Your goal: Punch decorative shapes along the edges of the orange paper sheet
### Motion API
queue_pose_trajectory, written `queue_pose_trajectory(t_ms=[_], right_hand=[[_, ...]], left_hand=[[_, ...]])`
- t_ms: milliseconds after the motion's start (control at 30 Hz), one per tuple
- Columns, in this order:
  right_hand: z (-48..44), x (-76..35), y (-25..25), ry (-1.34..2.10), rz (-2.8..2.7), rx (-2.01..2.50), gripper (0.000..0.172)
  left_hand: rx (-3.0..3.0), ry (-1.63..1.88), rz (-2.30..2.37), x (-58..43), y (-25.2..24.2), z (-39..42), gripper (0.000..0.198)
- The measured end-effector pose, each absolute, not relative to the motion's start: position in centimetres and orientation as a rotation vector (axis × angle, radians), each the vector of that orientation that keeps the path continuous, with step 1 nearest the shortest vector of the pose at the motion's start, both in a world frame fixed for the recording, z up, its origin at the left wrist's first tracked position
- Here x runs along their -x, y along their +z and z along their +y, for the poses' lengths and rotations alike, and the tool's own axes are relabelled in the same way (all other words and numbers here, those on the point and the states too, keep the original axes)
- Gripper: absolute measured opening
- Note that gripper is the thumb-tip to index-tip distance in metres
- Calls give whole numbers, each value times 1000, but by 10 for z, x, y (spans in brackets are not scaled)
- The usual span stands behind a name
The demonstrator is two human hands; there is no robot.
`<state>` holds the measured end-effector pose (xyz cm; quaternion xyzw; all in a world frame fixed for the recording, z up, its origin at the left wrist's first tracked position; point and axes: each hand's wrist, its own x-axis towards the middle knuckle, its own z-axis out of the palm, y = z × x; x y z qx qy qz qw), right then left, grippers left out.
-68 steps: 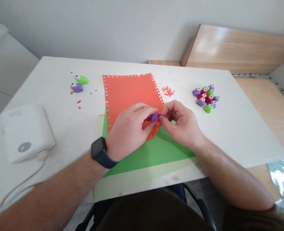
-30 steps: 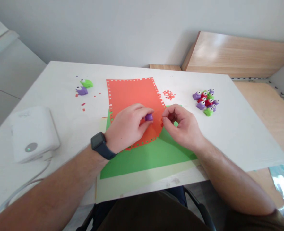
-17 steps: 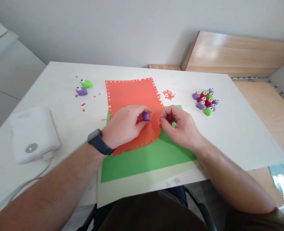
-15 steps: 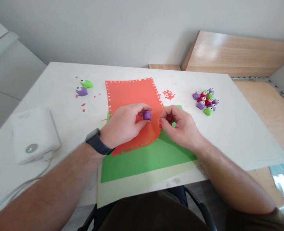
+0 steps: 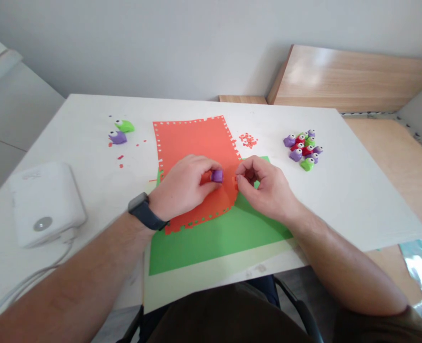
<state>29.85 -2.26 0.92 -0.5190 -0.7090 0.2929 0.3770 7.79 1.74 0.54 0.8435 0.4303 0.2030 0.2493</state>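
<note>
My left hand [image 5: 185,186] grips a small purple craft punch [image 5: 217,176] between thumb and fingers, above the orange sheet. That orange paper [image 5: 192,143] has small cut-outs along its edges. At its right edge, my right hand [image 5: 262,188] pinches the paper between thumb and index finger, and the sheet bends up slightly there. Beneath lies green paper [image 5: 211,250], with a pale sheet [image 5: 185,293] under that. Tiny orange cut-outs [image 5: 248,140] form a loose pile just beyond my right hand.
Several purple, red and green punches [image 5: 307,150] cluster at the right. A green punch [image 5: 125,126] and another purple punch [image 5: 118,137] lie at the back left, near scattered red bits [image 5: 120,157]. A white box-shaped device [image 5: 48,202] with a cable [image 5: 42,271] sits at the left.
The view has shifted slightly. My left hand has tilted the purple punch a little, and my right hand still pinches the orange paper's edge.
</note>
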Motion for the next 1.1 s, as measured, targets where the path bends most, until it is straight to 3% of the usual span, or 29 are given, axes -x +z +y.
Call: queue_pose_trajectory(t_ms=[167,1100], right_hand=[[-23,-298,10,751,-1805,1329,9],[-26,-299,11,689,-1868,1191,19]], left_hand=[[-2019,667,1183,-76,12,16,20],[-1791,652,1019,-79,14,12,28]])
